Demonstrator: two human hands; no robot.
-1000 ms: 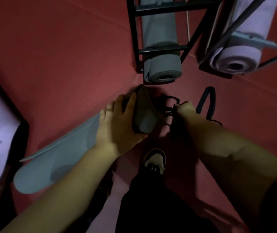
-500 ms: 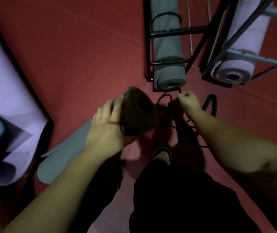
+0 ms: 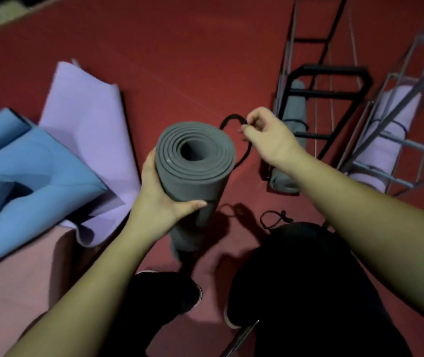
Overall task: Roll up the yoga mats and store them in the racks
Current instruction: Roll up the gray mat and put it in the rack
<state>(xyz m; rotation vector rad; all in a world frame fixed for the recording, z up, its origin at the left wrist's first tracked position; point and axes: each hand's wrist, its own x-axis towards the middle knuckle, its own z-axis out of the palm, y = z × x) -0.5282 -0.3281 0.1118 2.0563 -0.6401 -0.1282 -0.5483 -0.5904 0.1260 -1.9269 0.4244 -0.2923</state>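
Left hand (image 3: 159,202): wrapped around the side of a rolled grey mat (image 3: 195,166), thumb across the front of the roll, fingers behind it. The mat stands roughly upright, its spiral end facing the camera, its lower end hidden in shadow between the person's legs.

Right hand (image 3: 267,137): raised just right of the mat's top, fingertips pinching a black strap (image 3: 232,118). The strap arcs in a loop from the pinch toward the mat's rim, then drops down behind the roll's right edge.

Black rack (image 3: 326,73): stands on the red floor (image 3: 180,47) beyond the right hand. One rolled grey mat (image 3: 294,109) sits in it, leaning, with a dark strap around its middle.

Grey metal rack (image 3: 411,104): just right of the black one. One rolled lilac mat (image 3: 391,130) stored inside, also bound with a dark strap.

Loose mats, left side: a lilac mat (image 3: 85,119) lies unrolled and partly curled on the floor; a blue mat (image 3: 30,171) is crumpled on top of it. A pink mat (image 3: 18,274) lies flat beneath both, nearer the camera.

Second strap (image 3: 274,219): a thin black cord lying on the floor, just above the person's right knee.

Person: dark trousers, dark shoes with pale soles (image 3: 231,320), forearms bare.
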